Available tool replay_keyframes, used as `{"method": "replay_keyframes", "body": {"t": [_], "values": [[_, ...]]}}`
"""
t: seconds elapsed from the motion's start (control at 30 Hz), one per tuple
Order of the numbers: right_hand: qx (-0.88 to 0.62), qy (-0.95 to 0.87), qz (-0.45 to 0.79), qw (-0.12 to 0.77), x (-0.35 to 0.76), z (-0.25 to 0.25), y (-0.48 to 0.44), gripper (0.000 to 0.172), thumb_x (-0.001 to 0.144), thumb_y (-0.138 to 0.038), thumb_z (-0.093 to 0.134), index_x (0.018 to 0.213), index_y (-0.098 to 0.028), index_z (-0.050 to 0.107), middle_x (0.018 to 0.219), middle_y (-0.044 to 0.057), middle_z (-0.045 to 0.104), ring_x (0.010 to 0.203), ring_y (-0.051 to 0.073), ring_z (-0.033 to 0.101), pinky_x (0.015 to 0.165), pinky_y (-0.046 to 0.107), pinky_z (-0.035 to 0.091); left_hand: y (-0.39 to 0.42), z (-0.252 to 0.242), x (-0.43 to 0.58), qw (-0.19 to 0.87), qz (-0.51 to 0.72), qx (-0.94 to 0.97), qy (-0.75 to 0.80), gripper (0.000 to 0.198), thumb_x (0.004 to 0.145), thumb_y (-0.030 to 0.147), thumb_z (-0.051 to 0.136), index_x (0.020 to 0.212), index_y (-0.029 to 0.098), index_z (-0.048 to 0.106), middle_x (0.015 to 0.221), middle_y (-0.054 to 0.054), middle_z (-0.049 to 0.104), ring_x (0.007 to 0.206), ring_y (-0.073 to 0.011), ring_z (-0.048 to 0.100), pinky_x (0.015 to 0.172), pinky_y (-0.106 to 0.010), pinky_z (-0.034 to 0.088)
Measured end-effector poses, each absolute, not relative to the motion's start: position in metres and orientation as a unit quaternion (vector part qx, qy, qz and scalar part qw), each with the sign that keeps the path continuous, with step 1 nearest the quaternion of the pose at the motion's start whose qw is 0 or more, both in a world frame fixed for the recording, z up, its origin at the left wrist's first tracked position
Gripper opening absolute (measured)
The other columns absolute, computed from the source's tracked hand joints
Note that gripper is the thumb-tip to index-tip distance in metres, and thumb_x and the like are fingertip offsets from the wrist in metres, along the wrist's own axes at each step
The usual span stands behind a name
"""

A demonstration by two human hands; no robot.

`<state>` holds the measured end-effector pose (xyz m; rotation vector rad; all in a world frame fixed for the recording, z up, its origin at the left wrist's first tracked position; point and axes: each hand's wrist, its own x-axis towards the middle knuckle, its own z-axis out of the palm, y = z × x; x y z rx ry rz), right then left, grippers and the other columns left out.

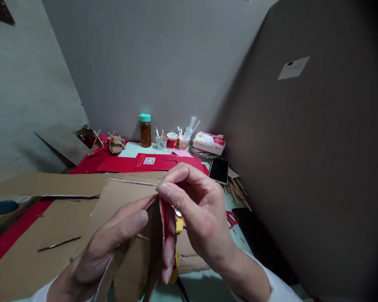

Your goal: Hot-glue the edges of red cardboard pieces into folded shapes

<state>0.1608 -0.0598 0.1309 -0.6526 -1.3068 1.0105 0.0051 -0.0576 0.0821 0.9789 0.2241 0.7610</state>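
A folded brown cardboard piece (122,201) with a red inner face is held up close in front of me. My left hand (110,247) grips it from below, thumb pressed on its near face. My right hand (195,209) pinches the piece's upper right corner between thumb and fingers. A yellow tool (179,226) shows partly behind my right fingers, on the table or in the hand, I cannot tell which.
Large cardboard sheets (44,184) cover the left of the table over red paper (164,161). At the back stand an amber jar (145,130), cups of sticks (172,140), a tissue pack (209,142). A phone (219,170), wooden sticks (237,191), red scissors (231,219) lie right. A big cardboard panel (302,167) walls the right side.
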Motion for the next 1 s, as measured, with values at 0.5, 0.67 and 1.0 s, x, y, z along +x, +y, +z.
{"method": "replay_keyframes", "body": {"t": [0.5, 0.67, 1.0], "values": [[-0.265, -0.747, 0.129, 0.596, 0.171, 0.133, -0.069, 0.017, 0.095, -0.010, 0.059, 0.080, -0.017, 0.057, 0.071, -0.002, 0.054, 0.065, 0.010, 0.048, 0.059, 0.028, 0.039, -0.061, 0.096, -0.002, 0.730, 0.493, 0.450, 0.148, 0.026, 0.095, 0.034, 0.054, 0.097, 0.021, 0.076, 0.095, -0.008, 0.076, 0.087, -0.0233, 0.072, 0.069, -0.029, 0.056], [-0.291, -0.783, 0.003, 0.550, 0.157, 0.125, -0.071, 0.017, 0.092, -0.019, 0.066, 0.108, -0.014, 0.062, 0.080, 0.001, 0.062, 0.069, 0.014, 0.056, 0.063, 0.030, 0.044, -0.063, 0.096, -0.010, 0.623, 0.573, 0.482, 0.225, 0.028, 0.097, 0.037, 0.055, 0.115, 0.030, 0.075, 0.113, -0.002, 0.076, 0.109, -0.0237, 0.068, 0.094, -0.030, 0.054], [-0.299, -0.808, -0.236, 0.449, 0.153, 0.114, -0.060, 0.029, 0.086, -0.005, 0.049, 0.111, 0.000, 0.064, 0.067, 0.008, 0.064, 0.056, 0.018, 0.054, 0.049, 0.034, 0.037, -0.070, 0.088, 0.004, 0.314, 0.622, 0.570, 0.435, 0.030, 0.096, 0.036, 0.061, 0.124, 0.041, 0.070, 0.129, 0.008, 0.071, 0.123, -0.0205, 0.060, 0.104, -0.025, 0.045]]}}
